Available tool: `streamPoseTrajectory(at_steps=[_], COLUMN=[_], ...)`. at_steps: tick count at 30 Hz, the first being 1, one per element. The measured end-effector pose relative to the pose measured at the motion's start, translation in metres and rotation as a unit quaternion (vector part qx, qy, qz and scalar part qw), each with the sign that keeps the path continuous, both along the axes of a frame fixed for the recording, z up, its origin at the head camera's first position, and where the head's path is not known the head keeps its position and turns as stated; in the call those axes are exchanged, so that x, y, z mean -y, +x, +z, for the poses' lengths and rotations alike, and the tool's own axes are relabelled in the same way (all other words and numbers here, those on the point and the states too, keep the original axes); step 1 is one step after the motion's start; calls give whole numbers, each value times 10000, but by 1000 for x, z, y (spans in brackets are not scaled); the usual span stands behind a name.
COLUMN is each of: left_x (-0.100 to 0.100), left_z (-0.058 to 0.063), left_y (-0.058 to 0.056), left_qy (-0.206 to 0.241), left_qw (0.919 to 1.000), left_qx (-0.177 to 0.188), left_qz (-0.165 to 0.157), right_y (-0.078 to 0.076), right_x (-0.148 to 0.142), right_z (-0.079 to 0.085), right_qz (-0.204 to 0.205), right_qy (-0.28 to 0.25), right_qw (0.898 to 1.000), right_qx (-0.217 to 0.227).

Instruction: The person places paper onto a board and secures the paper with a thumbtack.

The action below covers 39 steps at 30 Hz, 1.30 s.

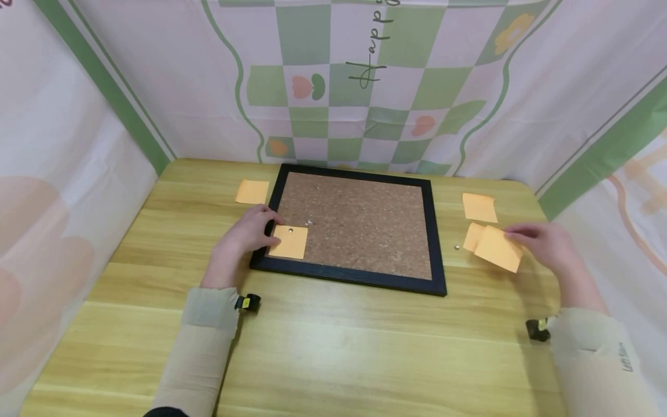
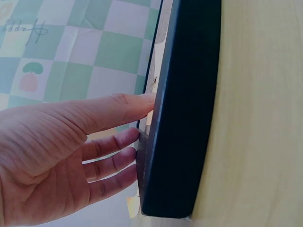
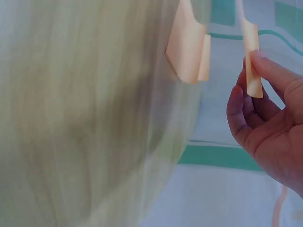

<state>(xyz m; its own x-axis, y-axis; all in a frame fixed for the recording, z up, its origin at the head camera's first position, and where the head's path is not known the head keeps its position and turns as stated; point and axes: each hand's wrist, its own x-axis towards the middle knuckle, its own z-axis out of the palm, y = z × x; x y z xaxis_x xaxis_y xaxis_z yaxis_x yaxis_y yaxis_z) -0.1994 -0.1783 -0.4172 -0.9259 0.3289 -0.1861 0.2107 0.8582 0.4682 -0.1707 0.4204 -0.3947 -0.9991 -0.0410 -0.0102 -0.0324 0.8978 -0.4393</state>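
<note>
Head view: an orange note point(image 1: 500, 250) is hanging at centre-right, the right hand point(image 1: 542, 244) pinching its edge, ideally lightly to avoid creasing; at centre-left, the left hand point(image 1: 246, 231) is gripping the corkboard point(image 1: 365, 223) edge, thumb touching the pinned note point(image 1: 290, 246), best pressing gently.

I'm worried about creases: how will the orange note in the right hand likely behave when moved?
The orange note is probably floppy, since it bows in the right wrist view. It seems light: the right hand pinches it at one edge only. Thin, it may crease if squeezed hard.
</note>
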Motion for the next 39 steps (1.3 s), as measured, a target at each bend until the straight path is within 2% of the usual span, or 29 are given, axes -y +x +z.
streamPoseTrajectory(at_steps=[5, 11, 17, 24, 33, 39], left_x=[0, 0, -1, -1, 1, 1], left_z=[0, 0, 0, -1, -3, -1], left_y=[0, 0, -1, -2, -2, -2], left_qy=[6, -12, 22, 4, 2, -16], left_qw=[10000, 10000, 9999, 9999, 10000, 10000], left_qx=[3, 16, 81, 96, 39, 70], left_qz=[19, 27, 79, 62, 12, 28], right_y=[-3, -6, -9, -16, -27, -36], right_x=[12, 34, 56, 78, 118, 150], right_z=[6, 9, 11, 13, 12, 9], right_qz=[178, 414, 805, 1062, 1308, 1319], right_qy=[-314, -168, -485, -651, -940, -870], right_qw=[9993, 9989, 9951, 9916, 9859, 9857], right_qx=[80, 170, 300, 350, 461, 588])
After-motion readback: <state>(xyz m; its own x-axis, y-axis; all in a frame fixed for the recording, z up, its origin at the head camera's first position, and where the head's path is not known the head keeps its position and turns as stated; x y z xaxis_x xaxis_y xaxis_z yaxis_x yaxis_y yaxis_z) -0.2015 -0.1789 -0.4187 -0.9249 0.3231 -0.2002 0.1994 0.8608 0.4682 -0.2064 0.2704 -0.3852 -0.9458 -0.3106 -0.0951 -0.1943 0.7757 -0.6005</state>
